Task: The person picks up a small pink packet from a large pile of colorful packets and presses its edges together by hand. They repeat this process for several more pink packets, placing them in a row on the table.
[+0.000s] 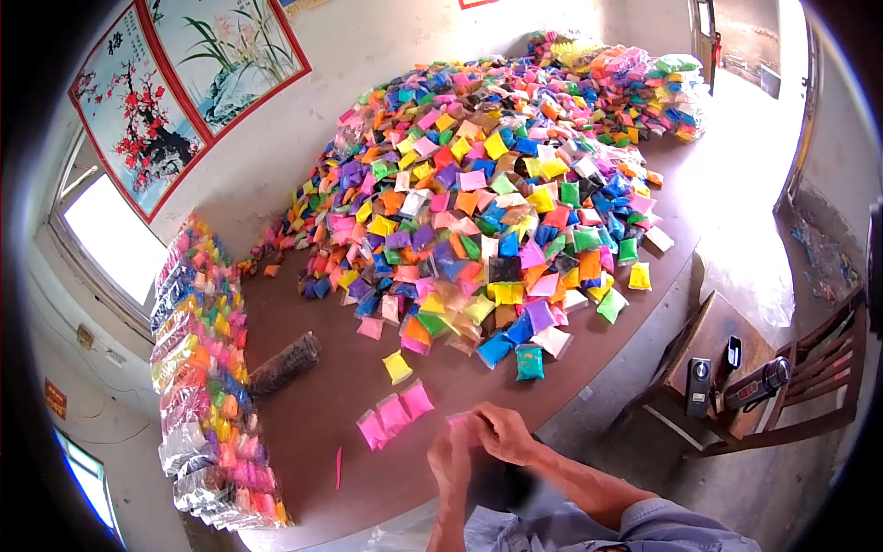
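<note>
Near the table's front edge, my left hand [450, 457] and my right hand [503, 434] pinch a small pink packet [464, 429] between them. The fingers partly cover it. Just left of my hands, a row of 3 pink packets [395, 417] lies flat on the brown table [308, 478]. A yellow packet [397, 367] rests behind that row. Further left lies a thin pink strip [338, 467]. A teal packet [530, 362] sits beyond my right hand, at the front of a big heap of colourful packets [487, 212].
Stacked bags of packets [207, 377] line the left edge, with a dark, clear-wrapped roll [286, 364] beside them. Another full bag [679, 97] stands at the far right. Off the table's right side, a wooden stool [727, 340] holds a flask [757, 383] beside a chair [828, 368].
</note>
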`<act>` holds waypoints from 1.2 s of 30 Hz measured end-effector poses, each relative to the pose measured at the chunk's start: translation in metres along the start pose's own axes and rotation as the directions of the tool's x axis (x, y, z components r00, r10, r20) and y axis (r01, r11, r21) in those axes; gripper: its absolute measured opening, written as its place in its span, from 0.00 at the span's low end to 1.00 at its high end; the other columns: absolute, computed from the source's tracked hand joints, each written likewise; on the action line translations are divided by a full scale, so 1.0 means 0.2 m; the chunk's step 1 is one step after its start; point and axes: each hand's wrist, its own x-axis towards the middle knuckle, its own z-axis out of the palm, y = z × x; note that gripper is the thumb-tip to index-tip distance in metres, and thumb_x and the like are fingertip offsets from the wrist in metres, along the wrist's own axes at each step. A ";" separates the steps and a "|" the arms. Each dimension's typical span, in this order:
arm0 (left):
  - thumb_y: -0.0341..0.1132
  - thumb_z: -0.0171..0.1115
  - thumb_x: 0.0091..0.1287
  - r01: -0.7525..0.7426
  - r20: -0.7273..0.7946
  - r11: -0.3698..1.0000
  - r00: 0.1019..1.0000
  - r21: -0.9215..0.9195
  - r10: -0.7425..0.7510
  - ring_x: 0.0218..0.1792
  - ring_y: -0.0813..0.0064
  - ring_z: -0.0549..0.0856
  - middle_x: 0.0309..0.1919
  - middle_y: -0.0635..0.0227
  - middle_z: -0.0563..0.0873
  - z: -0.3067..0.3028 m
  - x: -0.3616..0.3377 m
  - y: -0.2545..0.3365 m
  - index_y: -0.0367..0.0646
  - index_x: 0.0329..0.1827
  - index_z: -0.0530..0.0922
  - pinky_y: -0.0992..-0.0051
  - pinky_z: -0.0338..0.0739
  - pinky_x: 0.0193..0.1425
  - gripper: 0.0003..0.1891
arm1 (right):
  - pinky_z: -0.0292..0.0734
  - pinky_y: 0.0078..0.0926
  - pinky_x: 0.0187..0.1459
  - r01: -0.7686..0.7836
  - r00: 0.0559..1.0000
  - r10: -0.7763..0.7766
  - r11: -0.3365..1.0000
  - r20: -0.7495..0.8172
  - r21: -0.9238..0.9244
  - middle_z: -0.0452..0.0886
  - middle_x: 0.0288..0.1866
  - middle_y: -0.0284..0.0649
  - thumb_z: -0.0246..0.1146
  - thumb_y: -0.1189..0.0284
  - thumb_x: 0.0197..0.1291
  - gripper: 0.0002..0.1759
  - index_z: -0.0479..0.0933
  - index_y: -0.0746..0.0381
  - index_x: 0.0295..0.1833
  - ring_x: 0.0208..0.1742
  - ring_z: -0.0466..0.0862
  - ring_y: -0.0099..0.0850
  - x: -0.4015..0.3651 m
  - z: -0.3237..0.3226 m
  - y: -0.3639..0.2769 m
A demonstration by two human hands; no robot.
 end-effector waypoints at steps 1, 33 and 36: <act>0.44 0.59 0.84 -0.001 0.000 1.000 1.000 0.000 0.001 0.37 0.80 0.79 0.32 0.69 0.85 0.00 0.00 -0.01 0.34 0.46 0.86 0.71 0.77 0.42 0.19 | 0.82 0.49 0.42 0.000 1.000 0.000 1.000 0.000 0.000 0.87 0.43 0.54 0.63 0.66 0.76 0.10 0.81 0.63 0.49 0.45 0.87 0.59 0.00 -0.01 0.00; 0.37 0.59 0.81 -0.167 -0.073 0.935 0.977 0.313 0.199 0.34 0.43 0.87 0.32 0.47 0.87 0.02 -0.01 -0.04 0.36 0.41 0.85 0.53 0.79 0.39 0.13 | 0.83 0.43 0.39 0.038 0.999 -0.036 0.996 0.026 -0.080 0.88 0.40 0.53 0.62 0.64 0.78 0.12 0.83 0.61 0.53 0.39 0.89 0.55 0.01 0.01 -0.05; 0.38 0.59 0.82 -0.088 -0.076 0.961 0.991 0.261 0.112 0.31 0.52 0.86 0.29 0.49 0.85 0.02 -0.01 0.03 0.36 0.39 0.83 0.57 0.77 0.37 0.15 | 0.83 0.40 0.38 0.022 1.000 -0.023 0.997 -0.018 -0.079 0.87 0.39 0.52 0.62 0.67 0.78 0.11 0.82 0.64 0.51 0.38 0.90 0.51 0.01 0.00 -0.05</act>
